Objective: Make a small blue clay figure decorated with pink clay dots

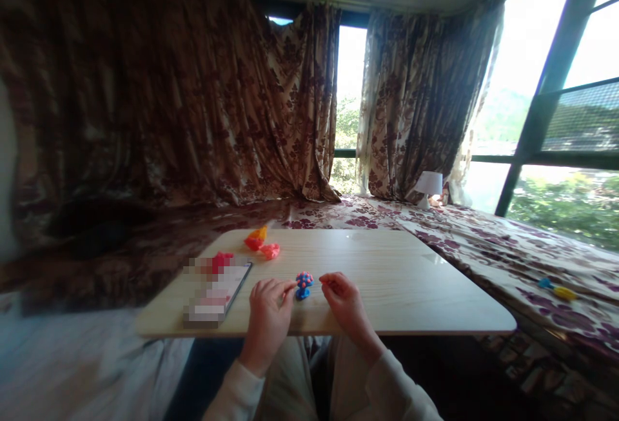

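Observation:
A small blue mushroom-shaped figure (304, 284) with pink-red dots over its cap stands upright near the front of the table; it looks like modelling clay. My left hand (269, 302) is at its left side, closed, with thumb and forefinger pinched at the edge of the cap. On the other side, my right hand (344, 295) is a little apart from the figure. Its fingers are pinched together, and whatever is between them is too small to name.
A phone (231, 292), partly blurred out, lies left of my hands beside a red lump (221, 262). Farther back are crumpled red and orange pieces (256, 238) on the pale wooden table (411, 285). Blue and yellow pieces (563, 293) and a white lamp (429, 184) sit on the flowered cloth.

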A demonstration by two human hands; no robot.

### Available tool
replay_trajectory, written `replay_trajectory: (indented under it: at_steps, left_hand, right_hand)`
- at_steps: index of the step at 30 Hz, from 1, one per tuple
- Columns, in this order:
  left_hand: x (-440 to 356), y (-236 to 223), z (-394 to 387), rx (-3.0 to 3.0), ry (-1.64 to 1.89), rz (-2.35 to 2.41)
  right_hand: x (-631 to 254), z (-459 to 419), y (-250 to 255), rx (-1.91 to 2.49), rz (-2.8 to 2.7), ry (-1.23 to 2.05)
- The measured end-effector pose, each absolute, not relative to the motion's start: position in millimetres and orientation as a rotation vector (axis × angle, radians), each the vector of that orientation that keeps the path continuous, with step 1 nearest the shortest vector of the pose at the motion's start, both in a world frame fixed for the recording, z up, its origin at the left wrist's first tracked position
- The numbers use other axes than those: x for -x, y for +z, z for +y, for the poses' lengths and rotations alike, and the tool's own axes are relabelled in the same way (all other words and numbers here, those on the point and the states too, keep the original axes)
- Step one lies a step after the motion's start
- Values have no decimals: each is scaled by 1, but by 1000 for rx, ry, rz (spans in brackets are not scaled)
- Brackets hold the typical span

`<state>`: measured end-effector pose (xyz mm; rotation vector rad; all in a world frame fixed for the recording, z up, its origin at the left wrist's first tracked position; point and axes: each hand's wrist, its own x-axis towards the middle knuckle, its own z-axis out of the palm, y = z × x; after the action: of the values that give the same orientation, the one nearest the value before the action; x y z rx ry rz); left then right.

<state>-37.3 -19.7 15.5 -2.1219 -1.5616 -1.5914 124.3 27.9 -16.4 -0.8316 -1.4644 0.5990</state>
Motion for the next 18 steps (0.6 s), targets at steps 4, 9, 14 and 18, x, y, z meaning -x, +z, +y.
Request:
replay_trajectory:
  at_steps: [4,9,14,18]
  left_hand:
    - [37,17,-20,2111,-1658,-1581]
    - [36,18,-21,2094,-1652,-1625]
    - [38,20,-23,2044,-1549,-1617]
    - [39,21,-21,2051,-1508,-1672]
  right_hand:
    - [-121,24,-16,1058,-1551,412]
    - [-116,7,-5,1307,-1806,136]
    - [-115,2,-5,1409,-1883,-51]
    - [-117,2,-6,1395,-1875,-52]
